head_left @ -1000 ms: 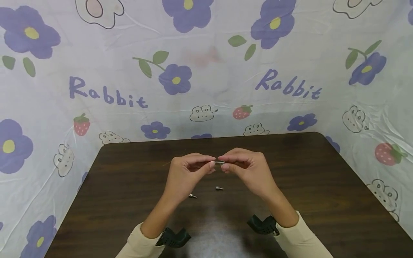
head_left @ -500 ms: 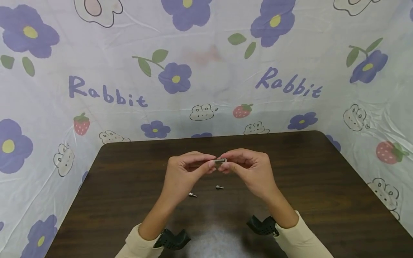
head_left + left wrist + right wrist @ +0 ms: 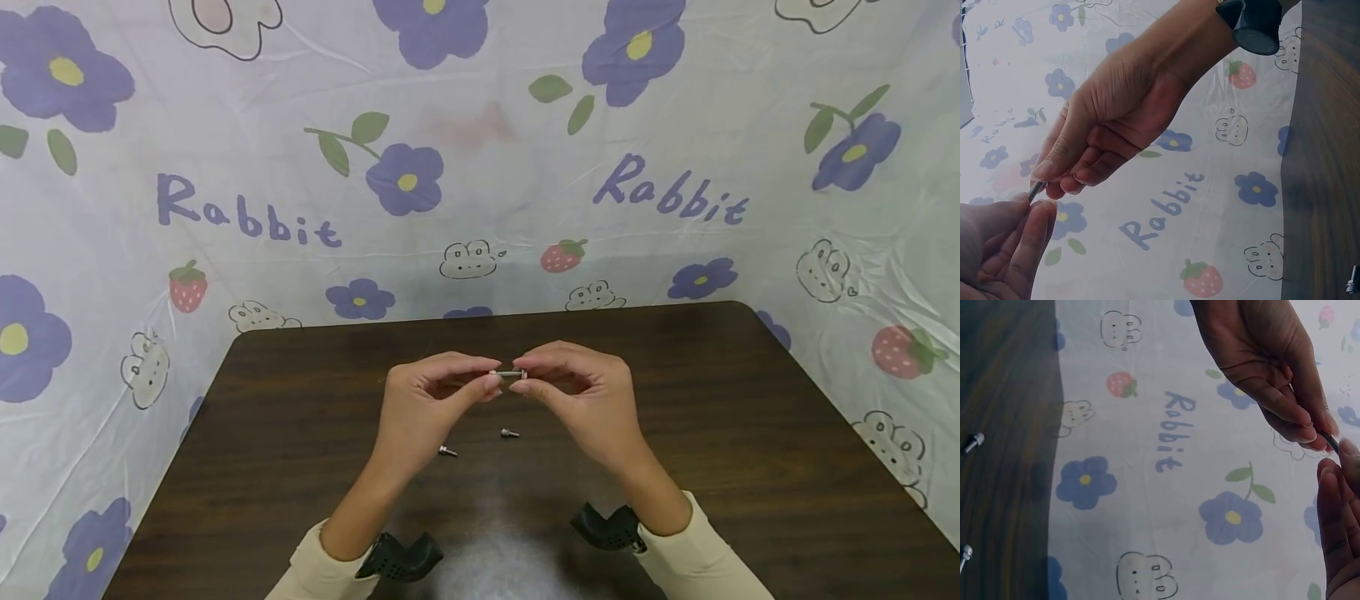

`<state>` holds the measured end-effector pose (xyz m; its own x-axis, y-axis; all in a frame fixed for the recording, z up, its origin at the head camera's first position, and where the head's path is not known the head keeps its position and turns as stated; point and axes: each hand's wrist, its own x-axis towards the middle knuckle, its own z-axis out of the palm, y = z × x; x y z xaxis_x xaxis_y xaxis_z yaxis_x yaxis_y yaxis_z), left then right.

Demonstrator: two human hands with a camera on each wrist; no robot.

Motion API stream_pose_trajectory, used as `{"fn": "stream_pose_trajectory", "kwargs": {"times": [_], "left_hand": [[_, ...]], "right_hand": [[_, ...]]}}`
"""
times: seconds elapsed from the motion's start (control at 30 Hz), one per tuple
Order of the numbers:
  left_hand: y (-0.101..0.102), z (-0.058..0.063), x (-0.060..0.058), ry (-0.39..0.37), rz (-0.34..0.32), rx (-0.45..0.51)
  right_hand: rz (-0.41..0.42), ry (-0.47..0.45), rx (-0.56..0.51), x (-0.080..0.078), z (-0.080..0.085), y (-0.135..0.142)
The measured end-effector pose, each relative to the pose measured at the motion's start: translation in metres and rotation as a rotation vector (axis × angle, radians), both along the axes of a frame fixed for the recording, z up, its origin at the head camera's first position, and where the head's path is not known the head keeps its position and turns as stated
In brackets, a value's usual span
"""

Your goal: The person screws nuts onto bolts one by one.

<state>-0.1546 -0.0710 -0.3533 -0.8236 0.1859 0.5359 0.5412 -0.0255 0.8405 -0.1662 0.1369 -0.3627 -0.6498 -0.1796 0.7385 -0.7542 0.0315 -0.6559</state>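
A small metal screw is held level between both hands above the table, its slim shaft bridging the gap between them and a wider end showing at the right. The left hand pinches one end between thumb and fingers. At the other end, the right hand pinches the wider part. The left wrist view shows the right hand above and the left hand below, with the shaft between their fingertips. Fingers hide both ends in part.
Two short screws lie on the dark wooden table: one screw below the hands, another screw beside the left wrist. A patterned cloth hangs behind and at both sides. Black wrist mounts sit near the sleeves.
The fingertips have drawn slightly apart, and more of the held screw's shaft shows between them. Both hands keep their pinch. The short screws on the table stay put.
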Motion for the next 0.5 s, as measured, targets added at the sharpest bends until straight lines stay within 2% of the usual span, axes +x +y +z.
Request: {"fn": "stream_pose_trajectory", "kwargs": {"times": [0.2,0.5], "left_hand": [[-0.0001,0.0009,0.0013,0.032,-0.003,0.020],[0.0014,0.0005,-0.0004,0.109,-0.004,0.033]], "right_hand": [[0.002,0.030,-0.005,0.0016,0.0014,-0.0022],[-0.001,0.012,0.001,0.0036,0.0012,-0.0042]]}}
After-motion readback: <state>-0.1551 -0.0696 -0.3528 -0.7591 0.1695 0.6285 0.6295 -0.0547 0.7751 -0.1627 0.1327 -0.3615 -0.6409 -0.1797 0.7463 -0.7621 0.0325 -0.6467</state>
